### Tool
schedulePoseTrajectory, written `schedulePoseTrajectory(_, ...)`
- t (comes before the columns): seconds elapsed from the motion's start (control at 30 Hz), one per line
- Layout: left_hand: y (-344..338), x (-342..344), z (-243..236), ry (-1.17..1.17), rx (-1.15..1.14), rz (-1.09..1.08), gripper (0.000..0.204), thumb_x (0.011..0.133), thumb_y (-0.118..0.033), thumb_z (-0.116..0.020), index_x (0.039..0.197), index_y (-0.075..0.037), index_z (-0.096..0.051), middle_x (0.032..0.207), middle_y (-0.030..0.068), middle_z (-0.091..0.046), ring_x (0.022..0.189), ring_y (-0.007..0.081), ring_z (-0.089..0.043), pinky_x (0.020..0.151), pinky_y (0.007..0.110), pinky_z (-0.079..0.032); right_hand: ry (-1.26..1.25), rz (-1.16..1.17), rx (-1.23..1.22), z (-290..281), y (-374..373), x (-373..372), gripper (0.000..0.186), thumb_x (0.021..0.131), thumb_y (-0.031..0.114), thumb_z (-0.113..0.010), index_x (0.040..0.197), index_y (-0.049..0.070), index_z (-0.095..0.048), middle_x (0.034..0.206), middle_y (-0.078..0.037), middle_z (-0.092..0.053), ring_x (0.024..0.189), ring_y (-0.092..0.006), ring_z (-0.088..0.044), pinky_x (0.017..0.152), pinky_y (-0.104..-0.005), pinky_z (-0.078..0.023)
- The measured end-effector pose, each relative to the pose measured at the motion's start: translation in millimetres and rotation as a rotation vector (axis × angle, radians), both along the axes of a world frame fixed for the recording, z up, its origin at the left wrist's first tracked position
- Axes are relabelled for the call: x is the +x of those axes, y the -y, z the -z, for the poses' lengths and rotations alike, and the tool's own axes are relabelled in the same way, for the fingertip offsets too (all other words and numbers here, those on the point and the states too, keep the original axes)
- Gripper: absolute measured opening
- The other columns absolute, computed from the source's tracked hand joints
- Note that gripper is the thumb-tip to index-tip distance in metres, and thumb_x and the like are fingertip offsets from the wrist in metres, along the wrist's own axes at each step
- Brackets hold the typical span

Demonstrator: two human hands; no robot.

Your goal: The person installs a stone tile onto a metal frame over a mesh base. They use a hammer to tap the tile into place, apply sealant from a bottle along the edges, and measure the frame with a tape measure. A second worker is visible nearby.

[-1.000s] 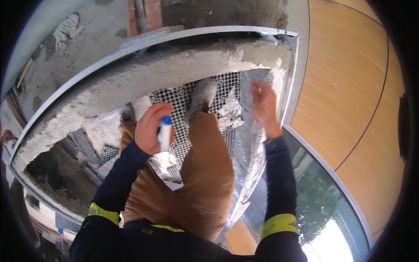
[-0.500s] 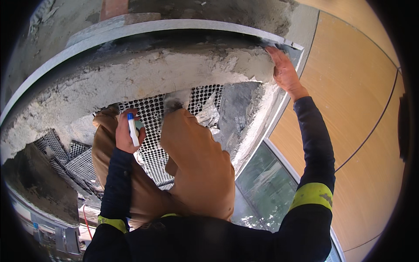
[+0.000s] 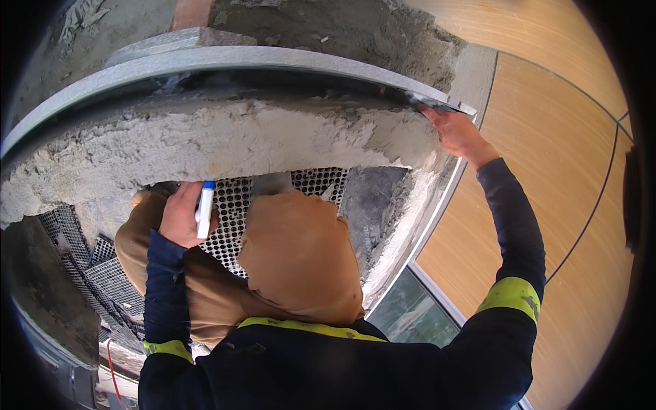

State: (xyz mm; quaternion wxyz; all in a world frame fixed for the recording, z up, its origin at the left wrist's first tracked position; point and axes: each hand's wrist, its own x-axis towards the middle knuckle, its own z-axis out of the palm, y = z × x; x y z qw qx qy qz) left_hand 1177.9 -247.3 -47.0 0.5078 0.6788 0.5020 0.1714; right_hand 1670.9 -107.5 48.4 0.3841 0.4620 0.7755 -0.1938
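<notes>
My left hand [image 3: 183,215] is closed around a white tube with a blue cap [image 3: 204,210], beside my bent left leg at the lower side of the rough concrete band [image 3: 253,133]. My right hand [image 3: 456,133] reaches to the right end of that band, index finger stretched into the dark gap under a pale curved rim [image 3: 287,60]; some fingertips are partly hidden there. My brown-trousered knee [image 3: 297,246] is raised over dimpled black-and-white mesh sheets [image 3: 222,232].
Large wood-look panels [image 3: 547,191] stand at the right, above a glass pane [image 3: 410,307]. Loose mesh sheets [image 3: 113,280] lie left beside a dark recess [image 3: 44,273], with a red cord [image 3: 111,362] below. A reddish board [image 3: 188,14] and grey mortar lie beyond the rim.
My right hand has moved up and right from over the mesh to the gap under the rim. My left hand, still holding the tube, has moved leftward. My knees are more bent.
</notes>
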Motion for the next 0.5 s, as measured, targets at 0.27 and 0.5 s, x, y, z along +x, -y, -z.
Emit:
schedulePoseTrajectory(0.27, -7, 12, -15, -0.001, 0.09, 0.043, 0.047, 0.056, -0.004, -0.064, 0.101, -0.002, -0.052, 0.087, 0.0147, -0.054, 0.075, 0.0336, -0.055, 0.063, 0.038, -0.045, -0.333, 0.113, 0.069, -9, 3, 21, 0.057, 0.067, -0.013, -0.044, 0.118, 0.011, -0.048, 0.112, -0.013, -0.055, 0.087, -0.0327, -0.058, 0.078, -0.038, -0.047)
schedulePoseTrajectory(0.5, -5, 21, -30, -0.033, 0.083, -0.095, 0.045, 0.055, -0.003, -0.064, 0.097, -0.003, -0.05, 0.091, 0.0158, -0.055, 0.08, 0.0328, -0.055, 0.071, 0.036, -0.045, -0.347, 0.137, 0.496, -2, 36, 27, 0.049, 0.066, -0.009, -0.047, 0.113, 0.003, -0.05, 0.107, -0.012, -0.055, 0.096, -0.0298, -0.051, 0.083, -0.0364, -0.041)
